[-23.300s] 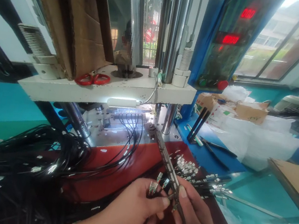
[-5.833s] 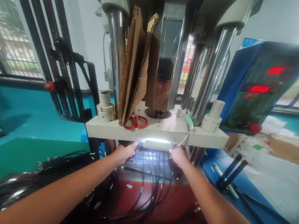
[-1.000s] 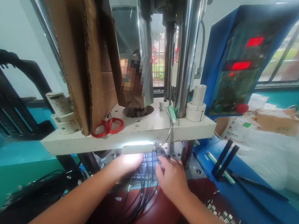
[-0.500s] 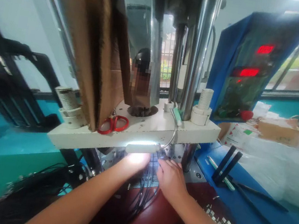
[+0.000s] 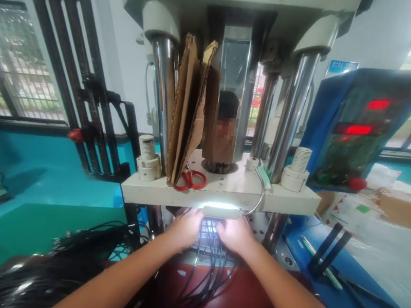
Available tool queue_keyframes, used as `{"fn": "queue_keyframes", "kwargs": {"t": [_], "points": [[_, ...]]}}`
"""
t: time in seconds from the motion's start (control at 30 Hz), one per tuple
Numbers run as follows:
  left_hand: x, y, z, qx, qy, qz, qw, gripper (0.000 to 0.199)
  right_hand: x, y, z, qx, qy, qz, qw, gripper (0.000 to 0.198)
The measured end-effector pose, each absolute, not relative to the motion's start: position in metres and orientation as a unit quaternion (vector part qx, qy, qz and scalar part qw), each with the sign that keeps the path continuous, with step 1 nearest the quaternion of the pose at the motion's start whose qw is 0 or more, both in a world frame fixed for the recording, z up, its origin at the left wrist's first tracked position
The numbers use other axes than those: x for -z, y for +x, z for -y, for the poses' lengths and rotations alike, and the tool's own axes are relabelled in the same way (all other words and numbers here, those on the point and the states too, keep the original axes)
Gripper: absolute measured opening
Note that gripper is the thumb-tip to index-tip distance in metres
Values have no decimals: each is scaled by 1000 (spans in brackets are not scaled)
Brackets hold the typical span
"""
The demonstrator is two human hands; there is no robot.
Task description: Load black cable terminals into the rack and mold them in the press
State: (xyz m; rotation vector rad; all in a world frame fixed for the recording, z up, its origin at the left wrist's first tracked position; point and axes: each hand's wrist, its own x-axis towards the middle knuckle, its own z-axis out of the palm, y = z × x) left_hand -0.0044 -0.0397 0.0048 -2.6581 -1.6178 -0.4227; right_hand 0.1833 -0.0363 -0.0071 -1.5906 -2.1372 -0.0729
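Under the press's upper platen, a flat metal mould [image 5: 209, 227] with a gridded top lies in lamp light. Several thin black cables [image 5: 215, 272] run out of it toward me over the dark red surface. My left hand [image 5: 186, 227] is closed at its left edge, and my right hand [image 5: 235, 233] is closed at its right edge, thumb over the top. The lamp and platen hide most of both hands' fingertips. A white strip lamp [image 5: 222, 212] shines just above my hands, along the platen's front edge.
On the white platen [image 5: 261, 196] lie red-handled scissors [image 5: 195, 179] beside upright cardboard [image 5: 183, 119]. A blue control box [image 5: 323, 126] with red displays stands right. Black cable bundles [image 5: 15, 269] lie left. Tweezers [image 5: 311, 246] and white bags [image 5: 401, 247] lie right.
My view has shifted, so the press appears lower and farther right. My left hand has moved from over the mould to its left edge; both hands now sit at opposite sides.
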Motion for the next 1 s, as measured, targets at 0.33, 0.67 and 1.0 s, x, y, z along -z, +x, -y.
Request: {"fn": "queue_keyframes", "kwargs": {"t": [0.33,0.67,1.0], "points": [[-1,-4,51,161,-851,500,4,42,4,184,33,10,-576,794,194,31],[3,27,47,175,-848,500,12,38,8,193,38,-20,-558,804,205,38],[-4,33,49,190,-836,513,41,34,11,190,36,-12,-548,809,213,38]]}}
